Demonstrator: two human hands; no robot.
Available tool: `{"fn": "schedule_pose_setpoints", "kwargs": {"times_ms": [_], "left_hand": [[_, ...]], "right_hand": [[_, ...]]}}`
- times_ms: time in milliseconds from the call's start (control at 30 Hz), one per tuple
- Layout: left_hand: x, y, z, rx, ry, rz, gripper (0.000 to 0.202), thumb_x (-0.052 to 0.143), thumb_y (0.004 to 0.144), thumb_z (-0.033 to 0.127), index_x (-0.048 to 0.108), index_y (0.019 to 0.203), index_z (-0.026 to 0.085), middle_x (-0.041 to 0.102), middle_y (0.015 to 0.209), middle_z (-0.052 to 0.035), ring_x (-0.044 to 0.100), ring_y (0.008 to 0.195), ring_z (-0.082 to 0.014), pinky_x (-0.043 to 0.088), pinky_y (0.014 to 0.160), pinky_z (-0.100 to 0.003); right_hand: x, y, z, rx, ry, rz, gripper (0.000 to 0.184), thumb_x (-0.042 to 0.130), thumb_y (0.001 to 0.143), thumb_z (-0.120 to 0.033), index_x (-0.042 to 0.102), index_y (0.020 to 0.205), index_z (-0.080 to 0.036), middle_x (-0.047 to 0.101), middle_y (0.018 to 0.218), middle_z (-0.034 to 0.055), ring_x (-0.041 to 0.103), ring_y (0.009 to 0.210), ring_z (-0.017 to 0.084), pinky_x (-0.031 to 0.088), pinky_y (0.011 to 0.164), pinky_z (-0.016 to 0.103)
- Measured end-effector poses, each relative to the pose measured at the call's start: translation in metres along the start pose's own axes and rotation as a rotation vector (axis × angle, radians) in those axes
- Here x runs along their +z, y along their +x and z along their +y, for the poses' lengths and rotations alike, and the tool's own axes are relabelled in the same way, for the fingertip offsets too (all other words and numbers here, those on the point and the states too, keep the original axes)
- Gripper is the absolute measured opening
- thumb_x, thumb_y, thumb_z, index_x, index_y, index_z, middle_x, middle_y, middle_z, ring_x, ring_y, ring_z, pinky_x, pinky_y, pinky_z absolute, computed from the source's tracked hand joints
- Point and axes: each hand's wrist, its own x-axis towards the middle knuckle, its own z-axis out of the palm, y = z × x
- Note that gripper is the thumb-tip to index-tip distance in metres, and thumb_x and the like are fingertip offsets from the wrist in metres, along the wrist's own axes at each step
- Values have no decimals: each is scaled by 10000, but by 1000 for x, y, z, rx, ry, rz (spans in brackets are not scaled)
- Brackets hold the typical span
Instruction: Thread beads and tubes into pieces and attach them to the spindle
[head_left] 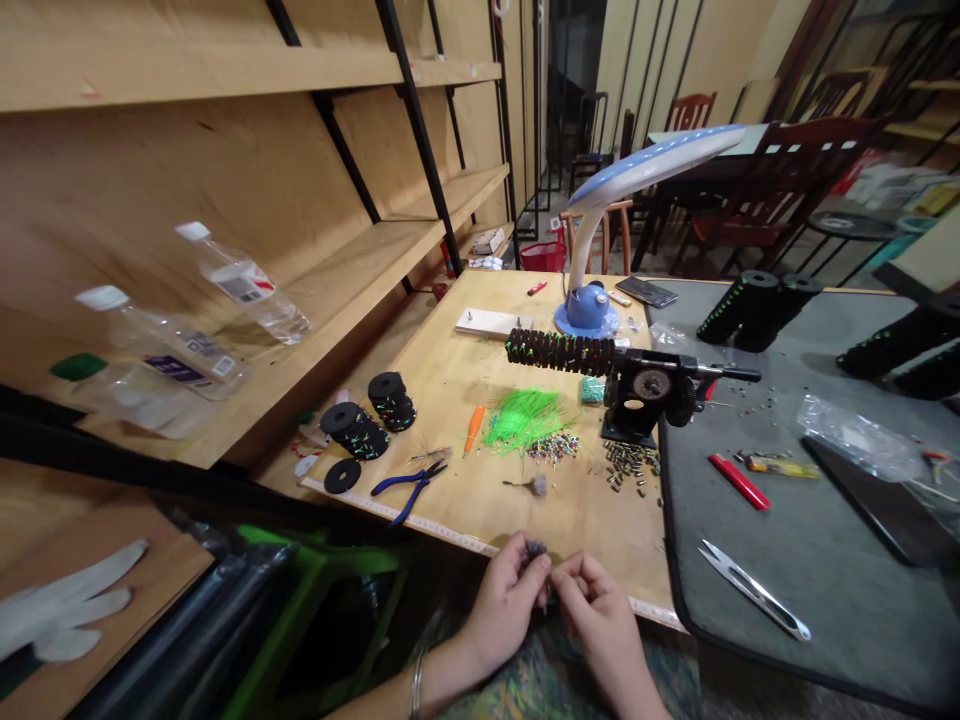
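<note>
My left hand (504,597) is closed at the table's front edge. A small dark grey bundle (534,548) pokes out between its thumb and fingers; its kind is too small to make out. Close beside it, my right hand (596,606) is pinched, with the fingertips almost meeting those of the left. Whatever the right fingertips grip is hidden. Just beyond the hands lies a grey tuft (537,486) on the wooden tabletop. Behind that are a heap of mixed small beads (553,447), a pile of bright green strands (525,418) and many little metal tubes (631,464).
Blue-handled pliers (411,487), an orange screwdriver (474,428) and black foam spools (355,430) lie left. A black device (649,390) carries a wrapped roll (559,352), near a blue lamp (587,312). Thread snips (754,588) and a red knife (739,481) rest on the grey mat (701,535).
</note>
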Motion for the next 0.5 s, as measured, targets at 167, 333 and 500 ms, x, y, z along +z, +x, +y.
{"fn": "schedule_pose_setpoints", "kwargs": {"times_ms": [167,333,500], "left_hand": [[1,-1,2,-12,-15,-6,291,581,807,439,449,734,191,416,569,76,385,521,-91,325,521,-228],[1,-1,5,-3,-2,4,314,590,797,455,437,706,197,411,566,75,388,522,-93,328,529,-229],[0,-2,2,-12,7,-3,292,585,807,443,449,740,193,421,593,71,401,529,-94,341,532,-230]], "right_hand": [[-1,-1,0,-10,8,-17,493,702,640,-643,573,583,-170,502,458,-49,310,391,60,249,397,199],[0,0,0,-17,2,-20,485,705,642,-634,581,582,-169,505,467,-48,313,394,62,259,397,197],[0,-1,-4,-2,10,-18,477,710,628,-628,571,574,-176,494,459,-52,310,395,66,252,404,203]]}}
